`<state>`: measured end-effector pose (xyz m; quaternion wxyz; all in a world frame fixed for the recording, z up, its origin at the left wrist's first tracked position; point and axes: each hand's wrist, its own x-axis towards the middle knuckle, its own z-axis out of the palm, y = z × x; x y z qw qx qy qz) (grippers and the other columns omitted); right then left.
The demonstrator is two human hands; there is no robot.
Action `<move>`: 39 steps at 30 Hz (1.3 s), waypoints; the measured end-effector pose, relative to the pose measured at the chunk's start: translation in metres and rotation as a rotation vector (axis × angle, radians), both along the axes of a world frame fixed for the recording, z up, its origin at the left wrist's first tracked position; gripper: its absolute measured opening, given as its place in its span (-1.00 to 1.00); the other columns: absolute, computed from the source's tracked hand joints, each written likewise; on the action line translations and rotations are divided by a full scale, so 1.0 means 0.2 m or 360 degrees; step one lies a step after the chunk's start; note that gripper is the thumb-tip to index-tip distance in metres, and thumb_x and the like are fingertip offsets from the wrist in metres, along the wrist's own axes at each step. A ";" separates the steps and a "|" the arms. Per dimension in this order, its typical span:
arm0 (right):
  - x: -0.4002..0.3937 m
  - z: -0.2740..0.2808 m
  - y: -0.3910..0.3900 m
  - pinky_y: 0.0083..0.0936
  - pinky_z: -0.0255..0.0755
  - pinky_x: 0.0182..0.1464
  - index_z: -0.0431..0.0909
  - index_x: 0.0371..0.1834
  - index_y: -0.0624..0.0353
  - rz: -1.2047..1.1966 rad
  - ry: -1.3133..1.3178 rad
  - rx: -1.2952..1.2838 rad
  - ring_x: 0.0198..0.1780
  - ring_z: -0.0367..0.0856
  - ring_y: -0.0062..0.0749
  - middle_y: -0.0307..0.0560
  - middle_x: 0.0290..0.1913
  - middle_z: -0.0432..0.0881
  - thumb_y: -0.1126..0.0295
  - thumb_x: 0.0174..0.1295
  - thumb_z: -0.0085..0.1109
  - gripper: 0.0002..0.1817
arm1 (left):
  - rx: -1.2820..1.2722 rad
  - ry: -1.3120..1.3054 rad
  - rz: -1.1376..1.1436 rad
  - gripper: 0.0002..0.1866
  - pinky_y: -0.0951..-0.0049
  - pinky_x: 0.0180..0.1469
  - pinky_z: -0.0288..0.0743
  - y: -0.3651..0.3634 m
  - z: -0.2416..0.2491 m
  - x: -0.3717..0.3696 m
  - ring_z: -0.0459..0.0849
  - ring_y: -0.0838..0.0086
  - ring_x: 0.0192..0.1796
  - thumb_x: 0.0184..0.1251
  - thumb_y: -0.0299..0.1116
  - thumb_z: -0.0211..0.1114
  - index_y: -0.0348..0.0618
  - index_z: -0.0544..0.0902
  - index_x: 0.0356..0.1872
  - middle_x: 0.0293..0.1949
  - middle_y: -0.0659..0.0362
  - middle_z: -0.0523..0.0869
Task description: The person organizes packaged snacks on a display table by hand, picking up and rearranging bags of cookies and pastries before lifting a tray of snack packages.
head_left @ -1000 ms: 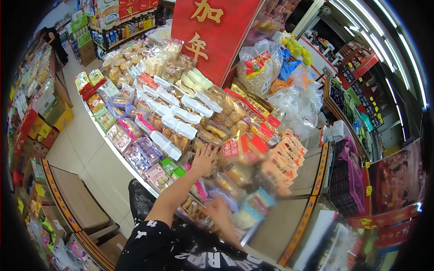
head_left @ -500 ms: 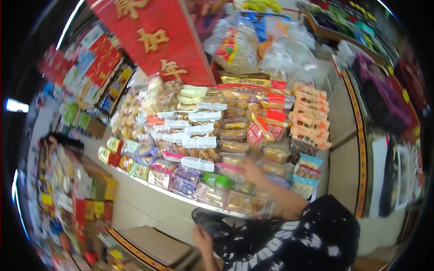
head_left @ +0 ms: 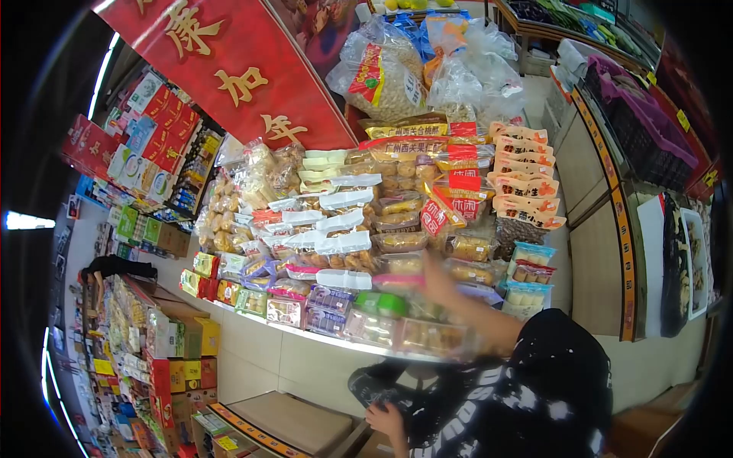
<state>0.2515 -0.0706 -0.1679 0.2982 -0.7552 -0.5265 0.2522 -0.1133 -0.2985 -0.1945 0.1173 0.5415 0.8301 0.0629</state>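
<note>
My right hand [head_left: 438,281], smeared by motion, reaches over the packaged pastries in the front rows. Right beside it lie a pink-edged pack [head_left: 397,281] and a clear bag of brown pastries [head_left: 468,247]. Nearer my body are a green-lidded clear box [head_left: 380,305] and a clear pack of brown cakes [head_left: 432,337]. Low by my dark-clad knee, my left hand [head_left: 386,421] has its fingers curled in against something dark and greyish that I cannot make out. My black shirt [head_left: 527,397] with white lettering fills the lower right.
Red-labelled snack bags [head_left: 443,214] and orange packs [head_left: 527,183] cover the display. Behind stand a large bag [head_left: 382,80] and a red sign [head_left: 237,69]. A brown-topped counter [head_left: 294,420] is at lower left. A person in black [head_left: 118,267] leans over far goods.
The view has shifted slightly and become sharper. My right hand stays over the front rows, slightly further right. My left hand appears lower and further right beside my knee.
</note>
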 end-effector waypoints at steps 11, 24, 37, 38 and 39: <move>-0.04 0.07 -0.03 -0.04 0.47 0.23 0.05 0.57 0.24 -0.0124 0.0061 -0.0077 0.26 0.51 0.16 0.36 0.30 0.40 0.12 0.08 0.48 0.06 | 0.0332 -0.0260 -0.0121 -0.61 -0.02 0.17 0.35 0.08 -0.02 0.01 0.52 -0.06 0.11 0.20 -0.19 0.32 -0.19 0.61 -0.01 -0.01 -0.07 0.59; 0.19 0.25 -0.65 -0.48 0.60 -0.20 0.59 0.18 0.22 -0.0518 0.0544 0.0171 -0.25 0.71 -0.43 -0.03 -0.08 0.74 0.36 0.34 0.24 -0.63 | 0.0175 -0.0196 -0.0377 -0.61 0.00 0.18 0.43 0.26 -0.03 -0.22 0.55 -0.02 0.12 0.18 -0.19 0.34 -0.12 0.67 0.01 0.03 -0.05 0.61; 0.04 0.07 -1.05 -0.51 0.53 0.00 0.58 0.15 0.28 -0.1012 0.0644 0.0420 -0.10 0.64 -0.52 -0.13 -0.11 0.70 0.42 0.38 0.20 -0.68 | -0.0576 -0.1327 -0.0031 -0.38 0.12 0.10 0.51 1.15 -0.16 -0.59 0.65 0.18 0.06 0.47 0.14 0.07 -0.12 0.48 0.32 0.17 0.03 0.65; -0.02 0.11 -1.08 -0.50 0.53 0.02 0.59 0.13 0.28 -0.1112 0.0371 0.0469 -0.09 0.65 -0.49 -0.11 -0.09 0.70 0.44 0.37 0.19 -0.70 | -0.0460 -0.1589 0.0248 -0.35 0.07 0.09 0.50 1.29 -0.25 -0.59 0.62 0.18 0.06 0.47 0.19 0.03 -0.11 0.45 0.32 0.16 0.04 0.63; -0.08 0.17 -1.11 -0.49 0.53 0.03 0.60 0.11 0.28 -0.1238 0.0085 0.0511 -0.08 0.65 -0.46 -0.10 -0.08 0.69 0.46 0.36 0.18 -0.71 | -0.0361 -0.1841 0.0507 -0.32 0.02 0.09 0.48 1.45 -0.32 -0.55 0.60 0.17 0.06 0.47 0.25 -0.01 -0.10 0.43 0.33 0.14 0.05 0.61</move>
